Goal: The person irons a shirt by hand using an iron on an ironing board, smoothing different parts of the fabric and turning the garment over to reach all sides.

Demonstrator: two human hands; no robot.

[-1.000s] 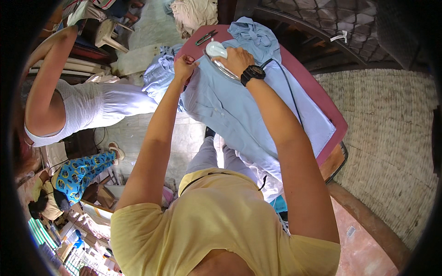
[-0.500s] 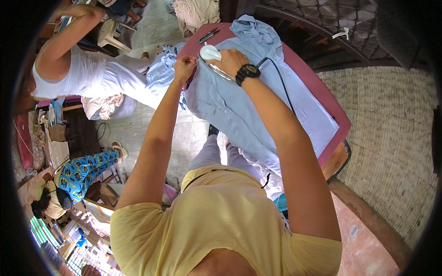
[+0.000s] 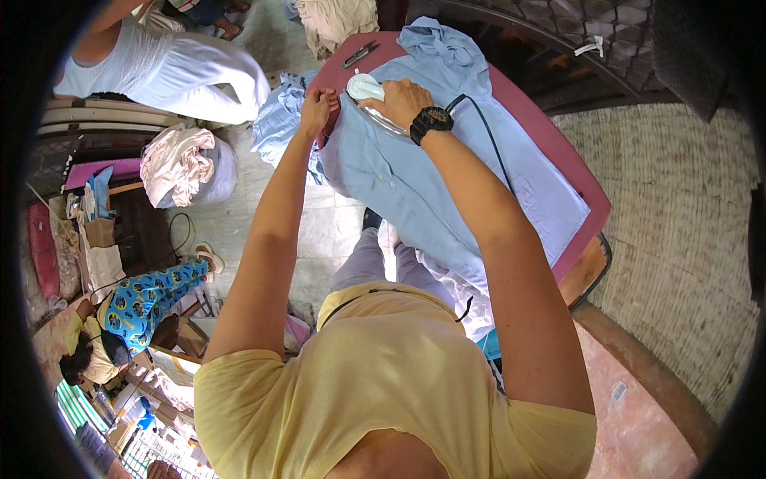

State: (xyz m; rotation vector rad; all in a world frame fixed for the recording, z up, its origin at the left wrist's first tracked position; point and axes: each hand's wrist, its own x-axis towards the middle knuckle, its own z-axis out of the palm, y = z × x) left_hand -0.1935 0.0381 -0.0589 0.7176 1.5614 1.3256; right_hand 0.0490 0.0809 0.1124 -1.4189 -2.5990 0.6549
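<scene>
My right hand [image 3: 407, 104] is wrapped round the handle of a pale green and white clothes iron [image 3: 363, 86], with a black watch on that wrist. The iron rests on a light blue buttoned shirt [image 3: 375, 164] spread over a maroon ironing board [image 3: 562, 164]. Beside the iron's tip, at the board's left edge, is my left hand [image 3: 319, 108]. Its fingers are curled in close to the shirt's edge; whether they pinch any cloth is hidden. A black cord [image 3: 496, 152] trails from the iron across the shirt.
Thread snips [image 3: 361, 54] lie at the board's far end, near a bunched part of the blue cloth. Blue cloth [image 3: 279, 120] hangs left of the board. A bundle of pale pink cloth [image 3: 177, 164] stands farther left. Other people are at the left, one in white [image 3: 187, 76].
My left hand has drawn slightly left, away from the iron's tip. The iron has barely moved. The person in white has shifted up and left, away from the blue cloth.
</scene>
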